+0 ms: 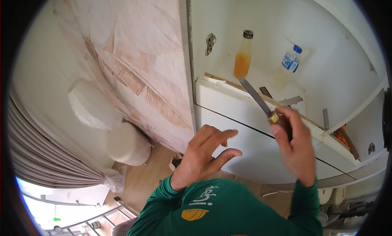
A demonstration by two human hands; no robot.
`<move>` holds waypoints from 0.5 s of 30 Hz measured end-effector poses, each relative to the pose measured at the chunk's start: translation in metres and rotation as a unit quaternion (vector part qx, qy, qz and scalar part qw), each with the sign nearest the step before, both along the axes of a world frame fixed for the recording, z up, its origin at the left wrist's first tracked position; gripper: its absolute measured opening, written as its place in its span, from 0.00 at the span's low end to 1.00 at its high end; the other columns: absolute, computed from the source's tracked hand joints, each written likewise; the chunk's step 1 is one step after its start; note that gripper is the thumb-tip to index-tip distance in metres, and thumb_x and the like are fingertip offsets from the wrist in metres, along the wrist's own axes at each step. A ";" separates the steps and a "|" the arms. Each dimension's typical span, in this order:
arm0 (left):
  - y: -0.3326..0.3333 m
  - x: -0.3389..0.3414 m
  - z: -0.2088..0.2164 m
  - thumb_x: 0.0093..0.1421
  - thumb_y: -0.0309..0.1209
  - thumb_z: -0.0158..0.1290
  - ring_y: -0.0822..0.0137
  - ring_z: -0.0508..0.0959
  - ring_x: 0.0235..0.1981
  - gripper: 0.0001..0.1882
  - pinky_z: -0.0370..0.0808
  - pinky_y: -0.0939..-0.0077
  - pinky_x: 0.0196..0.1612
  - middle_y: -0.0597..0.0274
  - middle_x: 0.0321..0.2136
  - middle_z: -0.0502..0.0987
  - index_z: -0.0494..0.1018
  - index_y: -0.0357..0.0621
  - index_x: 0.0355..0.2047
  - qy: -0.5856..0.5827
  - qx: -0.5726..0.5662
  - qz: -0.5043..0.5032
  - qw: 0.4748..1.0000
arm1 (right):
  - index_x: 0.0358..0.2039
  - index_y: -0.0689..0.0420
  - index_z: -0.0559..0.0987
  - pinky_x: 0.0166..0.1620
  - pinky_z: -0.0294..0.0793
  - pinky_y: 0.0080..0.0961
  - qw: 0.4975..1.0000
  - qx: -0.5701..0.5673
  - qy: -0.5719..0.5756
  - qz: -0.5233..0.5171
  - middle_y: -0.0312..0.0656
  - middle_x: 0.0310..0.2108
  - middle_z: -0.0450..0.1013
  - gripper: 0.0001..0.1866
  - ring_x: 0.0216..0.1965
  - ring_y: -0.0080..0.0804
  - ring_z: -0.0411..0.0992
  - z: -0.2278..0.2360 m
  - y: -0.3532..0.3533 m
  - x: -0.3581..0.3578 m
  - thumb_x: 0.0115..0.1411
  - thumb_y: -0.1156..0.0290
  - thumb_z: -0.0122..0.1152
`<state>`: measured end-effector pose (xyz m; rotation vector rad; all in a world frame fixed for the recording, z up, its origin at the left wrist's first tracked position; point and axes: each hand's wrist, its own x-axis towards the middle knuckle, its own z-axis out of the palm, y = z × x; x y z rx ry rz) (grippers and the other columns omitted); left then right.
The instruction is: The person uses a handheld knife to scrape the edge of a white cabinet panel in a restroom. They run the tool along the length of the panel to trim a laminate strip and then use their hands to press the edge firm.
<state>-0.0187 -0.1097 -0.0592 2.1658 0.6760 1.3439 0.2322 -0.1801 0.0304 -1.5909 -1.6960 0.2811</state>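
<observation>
My right hand (295,144) is closed round the dark handle of a chisel (256,98). Its flat metal blade points up and left over the cabinet's front edge, with a yellowish collar where blade meets handle. My left hand (206,152) hangs in front of the white cabinet front (228,107), holding nothing. Its thumb and index finger are apart and the other fingers are partly curled. Beyond the blade tip, a bottle of orange liquid (242,62) with a dark cap stands in the cabinet, near a small clear bottle with a blue cap (290,60).
A raw wooden strip (228,81) runs along the cabinet's front edge. Flat metal pieces (292,100) lie behind it. A metal hinge (210,44) is on the side wall. At left are wrapped round bundles (128,144), a grey curtain (49,150) and a ladder (106,217).
</observation>
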 end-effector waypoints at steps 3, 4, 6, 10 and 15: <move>0.004 0.009 -0.015 0.74 0.50 0.65 0.58 0.81 0.47 0.36 0.79 0.62 0.54 0.50 0.48 0.82 0.74 0.32 0.67 -0.026 -0.123 -0.065 0.990 | 0.61 0.64 0.76 0.51 0.80 0.37 0.995 0.019 0.093 0.034 0.52 0.47 0.78 0.20 0.45 0.45 0.79 -0.049 -0.006 -0.031 0.74 0.68 0.68; 0.004 0.013 -0.017 0.75 0.51 0.63 0.59 0.81 0.49 0.36 0.79 0.63 0.56 0.50 0.50 0.82 0.74 0.31 0.68 -0.050 -0.131 -0.081 0.987 | 0.60 0.63 0.74 0.52 0.80 0.38 0.993 0.013 0.104 0.050 0.53 0.48 0.77 0.20 0.46 0.47 0.79 -0.063 -0.006 -0.045 0.72 0.72 0.69; -0.010 0.029 -0.030 0.83 0.46 0.53 0.63 0.81 0.54 0.28 0.77 0.66 0.61 0.52 0.54 0.83 0.75 0.32 0.66 -0.140 -0.227 -0.092 0.959 | 0.58 0.62 0.74 0.52 0.80 0.40 0.982 -0.010 0.176 0.061 0.52 0.47 0.76 0.20 0.46 0.52 0.80 -0.096 -0.003 -0.066 0.70 0.75 0.70; 0.000 0.016 -0.028 0.87 0.40 0.43 0.67 0.81 0.54 0.21 0.78 0.67 0.60 0.56 0.51 0.83 0.76 0.34 0.59 -0.180 -0.378 -0.101 0.903 | 0.56 0.62 0.74 0.52 0.81 0.42 0.969 -0.021 0.226 0.093 0.53 0.47 0.77 0.18 0.47 0.54 0.80 -0.100 0.008 -0.091 0.72 0.72 0.71; 0.047 -0.030 0.004 0.87 0.47 0.43 0.72 0.80 0.32 0.22 0.78 0.77 0.39 0.64 0.36 0.77 0.77 0.40 0.53 -0.101 -0.476 -0.063 0.871 | 0.58 0.64 0.74 0.46 0.83 0.39 0.959 -0.081 0.210 0.170 0.50 0.46 0.76 0.22 0.46 0.47 0.82 -0.101 0.025 -0.068 0.77 0.60 0.68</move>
